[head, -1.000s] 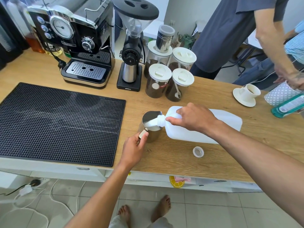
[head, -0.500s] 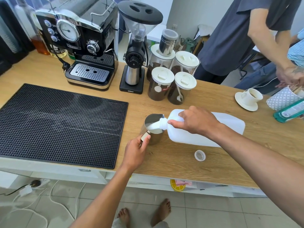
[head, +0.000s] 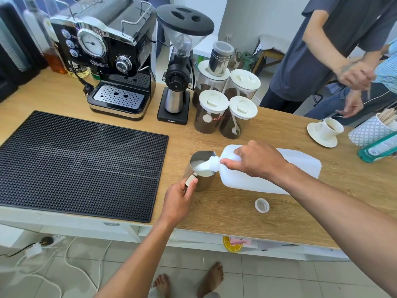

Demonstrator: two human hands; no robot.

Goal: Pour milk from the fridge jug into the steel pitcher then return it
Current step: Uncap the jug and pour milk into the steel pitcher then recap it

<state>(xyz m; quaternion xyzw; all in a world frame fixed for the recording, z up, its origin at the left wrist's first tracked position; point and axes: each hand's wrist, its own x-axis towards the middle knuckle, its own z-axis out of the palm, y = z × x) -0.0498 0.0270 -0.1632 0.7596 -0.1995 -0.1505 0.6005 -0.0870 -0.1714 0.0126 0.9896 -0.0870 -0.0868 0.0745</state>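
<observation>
A white plastic milk jug [head: 247, 179] lies tipped on its side over the wooden counter, its mouth over the steel pitcher [head: 202, 168]. Milk streams from the mouth into the pitcher, which holds a white pool. My right hand [head: 257, 160] grips the jug near its neck. My left hand [head: 180, 196] holds the pitcher's handle at its near side. The jug's white cap [head: 261, 205] lies loose on the counter just right of the pitcher, below the jug.
A black rubber mat [head: 81, 164] covers the counter's left. An espresso machine [head: 111, 61], a grinder [head: 178, 67] and several coffee jars [head: 223, 104] stand behind. A cup on a saucer [head: 324, 132] and a teal bottle [head: 378, 149] sit at right. Another person [head: 335, 50] stands beyond the counter.
The milk level in the pitcher has risen as the pour goes on. Both hands keep their grips; the view has shifted slightly.
</observation>
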